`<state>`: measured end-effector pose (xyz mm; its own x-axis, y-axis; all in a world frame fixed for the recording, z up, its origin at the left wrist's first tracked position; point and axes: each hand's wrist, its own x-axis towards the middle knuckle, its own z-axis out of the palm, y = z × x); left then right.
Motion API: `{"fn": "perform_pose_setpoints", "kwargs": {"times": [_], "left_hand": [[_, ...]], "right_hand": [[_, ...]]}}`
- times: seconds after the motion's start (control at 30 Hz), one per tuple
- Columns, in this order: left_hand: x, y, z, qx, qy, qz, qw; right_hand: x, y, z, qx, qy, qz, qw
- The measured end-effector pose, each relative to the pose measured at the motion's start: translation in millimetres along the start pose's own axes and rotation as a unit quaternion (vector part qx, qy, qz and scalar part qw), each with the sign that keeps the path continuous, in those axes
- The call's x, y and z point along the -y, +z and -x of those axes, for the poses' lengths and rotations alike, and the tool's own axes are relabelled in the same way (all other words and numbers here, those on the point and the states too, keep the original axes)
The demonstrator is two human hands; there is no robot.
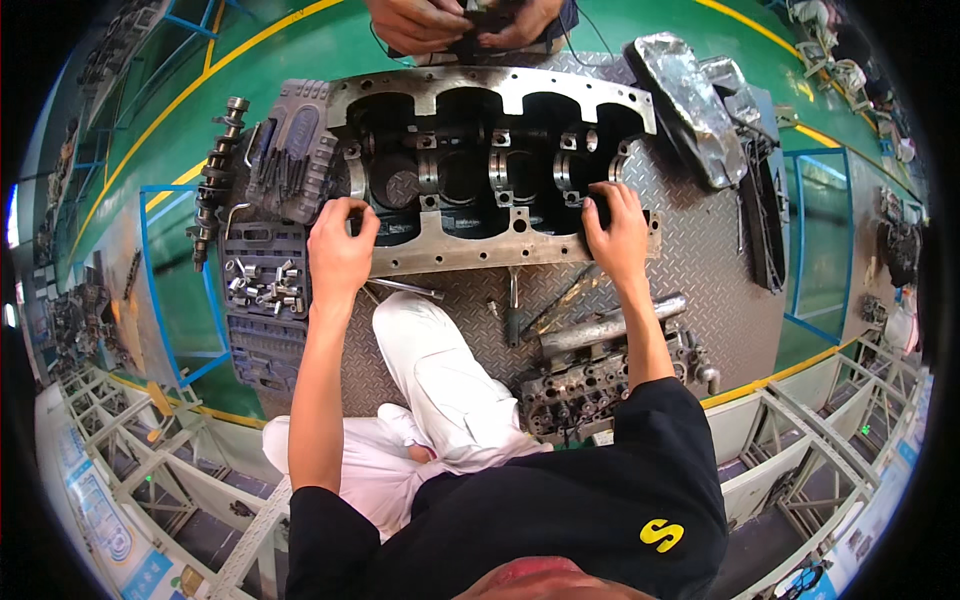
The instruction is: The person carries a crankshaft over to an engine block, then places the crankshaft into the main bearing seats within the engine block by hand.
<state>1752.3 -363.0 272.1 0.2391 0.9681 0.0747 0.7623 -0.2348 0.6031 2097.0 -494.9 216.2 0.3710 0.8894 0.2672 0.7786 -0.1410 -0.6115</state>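
Note:
A large metal engine block [450, 258] lies on its side or upturned in front of me, its row of bearing saddles and dark cylinder openings showing. My left hand [342, 247] grips the block's near left corner, fingers curled over the edge. At the near right end, my right hand [616, 235] is closed on the block too, thumb and fingers bent over its rim. The fingertips of both hands are partly hidden. Just below the near edge, a ratchet wrench [514, 310] lies on the bench, with a metal bar [408, 288] left of it.
Left are a camshaft [215, 185], a tool case [268, 345] and loose sockets [268, 284]. A cylinder head [575, 393] sits near my right arm. An oil pan [685, 105] stands far right on the checkered metal bench [690, 235]. Another person's hands [420, 22] are across the block.

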Motion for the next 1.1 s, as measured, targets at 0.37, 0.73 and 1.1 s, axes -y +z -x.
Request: {"fn": "perform_pose_setpoints", "kwargs": {"times": [0.37, 0.73, 1.1], "left_hand": [[10, 8, -4, -0.043, 0.067, -0.050, 0.996], [22, -3, -5, -0.023, 0.122, -0.066, 0.990], [11, 6, 2, 0.005, 0.075, -0.041, 0.996]], "right_hand": [[-15, 3, 9, -0.088, -0.036, -0.033, 0.995], [1, 254, 155, -0.109, 0.443, -0.652, 0.605], [-80, 335, 109, -0.230, 0.395, -0.794, 0.400]]}}
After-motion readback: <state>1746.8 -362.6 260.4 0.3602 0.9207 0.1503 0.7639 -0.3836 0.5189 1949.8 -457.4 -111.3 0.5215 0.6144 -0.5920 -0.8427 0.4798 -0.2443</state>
